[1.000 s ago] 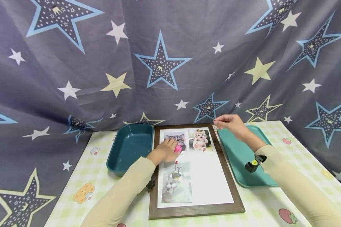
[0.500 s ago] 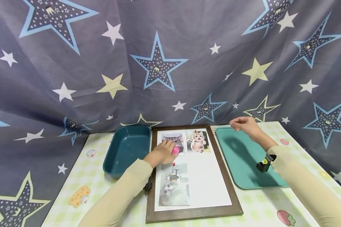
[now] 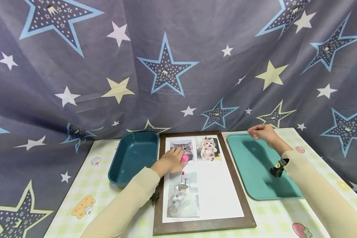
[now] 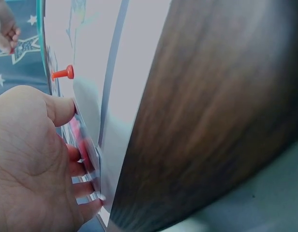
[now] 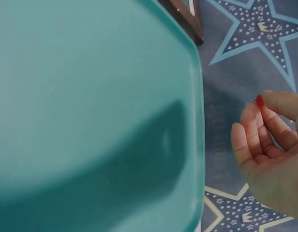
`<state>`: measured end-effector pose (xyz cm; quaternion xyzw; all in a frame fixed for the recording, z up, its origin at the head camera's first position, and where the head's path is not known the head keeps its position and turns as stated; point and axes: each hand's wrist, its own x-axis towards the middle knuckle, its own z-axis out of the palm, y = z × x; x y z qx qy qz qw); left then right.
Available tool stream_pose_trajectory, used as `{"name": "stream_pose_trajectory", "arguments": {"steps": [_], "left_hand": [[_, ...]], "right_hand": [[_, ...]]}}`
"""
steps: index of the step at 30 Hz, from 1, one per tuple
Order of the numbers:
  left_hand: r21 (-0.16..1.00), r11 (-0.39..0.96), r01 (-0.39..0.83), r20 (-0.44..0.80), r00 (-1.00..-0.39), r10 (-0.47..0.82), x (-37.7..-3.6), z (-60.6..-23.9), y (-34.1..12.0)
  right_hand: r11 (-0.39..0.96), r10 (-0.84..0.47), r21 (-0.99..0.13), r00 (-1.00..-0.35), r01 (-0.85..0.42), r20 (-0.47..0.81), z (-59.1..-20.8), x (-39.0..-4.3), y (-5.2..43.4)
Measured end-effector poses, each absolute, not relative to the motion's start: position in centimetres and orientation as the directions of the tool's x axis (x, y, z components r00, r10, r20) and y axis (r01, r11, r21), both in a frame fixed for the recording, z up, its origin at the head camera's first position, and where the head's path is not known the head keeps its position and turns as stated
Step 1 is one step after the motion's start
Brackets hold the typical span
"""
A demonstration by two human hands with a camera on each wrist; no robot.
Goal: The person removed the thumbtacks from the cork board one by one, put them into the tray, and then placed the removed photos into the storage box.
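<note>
A red pushpin (image 5: 259,100) is pinched in the right hand (image 3: 263,133) over the teal tray (image 3: 261,172); left hand (image 3: 171,161) presses, seemingly flat, on the framed board (image 3: 223,185).

Left hand (image 3: 171,159) covers part of the upper-left cat photo (image 3: 182,148) and most of a pink object (image 3: 184,159) (identity unclear). Left wrist view: wooden frame (image 4: 212,111) blurred, cut off at the edges. Right hand (image 5: 272,145) cropped; its red pin (image 5: 259,100) tiny.

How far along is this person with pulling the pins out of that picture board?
One red pin is out, pinched in the right hand above the teal tray. The left hand presses a cat photo. Another red pin remains on the board.
</note>
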<state>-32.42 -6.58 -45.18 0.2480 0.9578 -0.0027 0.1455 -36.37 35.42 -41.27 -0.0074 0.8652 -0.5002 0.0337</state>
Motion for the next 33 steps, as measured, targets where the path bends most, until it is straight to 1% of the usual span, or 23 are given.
{"name": "stream_pose_trajectory", "arguments": {"steps": [10,16,25,29,33], "left_hand": [[0.047,0.879,0.474,-0.285,-0.837,0.467,-32.3,-44.8,-6.9],[0.045,0.877,0.479,-0.275,-0.838,0.472,-32.5,-45.1,-6.9],[0.033,0.870,0.492,-0.277,-0.832,0.480,-32.7,-45.6,-6.4],[0.021,0.869,0.495,-0.273,-0.833,0.481,-32.7,-45.8,-6.5],[0.020,0.865,0.501,-0.269,-0.831,0.487,-32.8,-45.8,-6.5]], "right_hand": [[0.537,-0.018,-0.835,-0.988,0.122,-0.156,-42.4,-36.9,35.3],[0.572,0.002,-0.809,-0.986,0.136,-0.165,-43.2,-37.3,35.2],[0.536,0.021,-0.827,-0.982,0.168,-0.186,-43.9,-36.9,35.3],[0.546,0.037,-0.818,-0.981,0.181,-0.193,-44.1,-36.9,35.3],[0.536,0.074,-0.813,-0.972,0.226,-0.221,-44.2,-37.1,35.4]]}}
